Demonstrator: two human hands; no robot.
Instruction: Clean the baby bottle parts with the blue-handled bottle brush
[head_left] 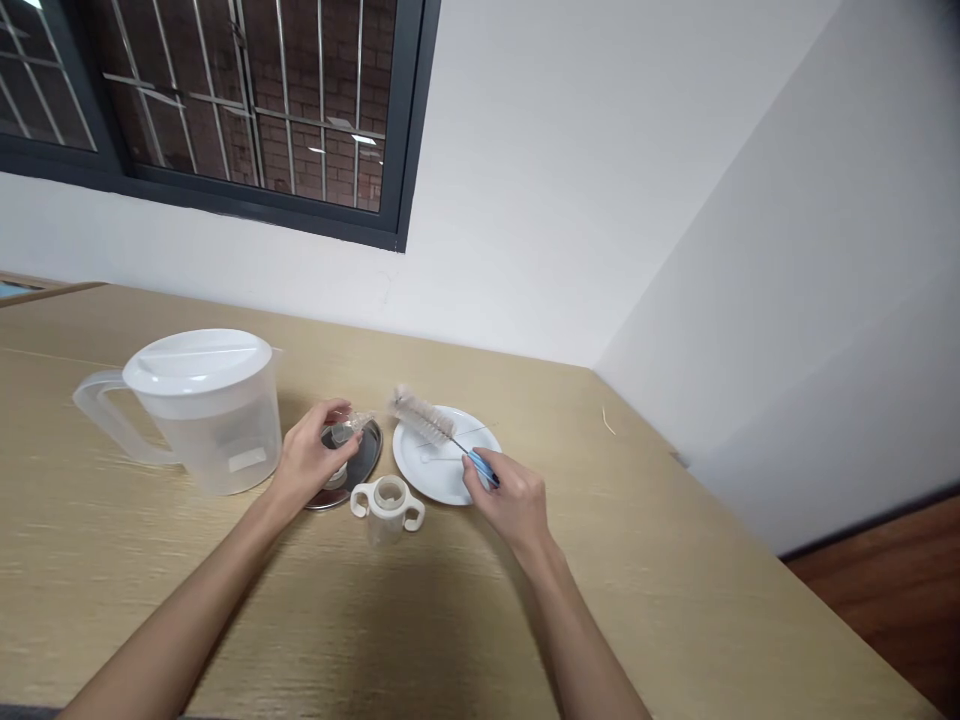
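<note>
My left hand [311, 460] is closed around a small clear piece [351, 428], perhaps a bottle teat, held over a round metal dish [366, 460]. My right hand [510, 497] grips the blue handle of a bottle brush [427, 418], whose bristled head is raised over the left edge of a white plate [442, 475]. A small two-handled baby bottle [388, 507] stands open on the wooden table between my hands.
A large translucent pitcher with a white lid [199, 405] stands to the left of my left hand. The wooden table [675, 580] meets white walls behind and to the right. A barred window is above left.
</note>
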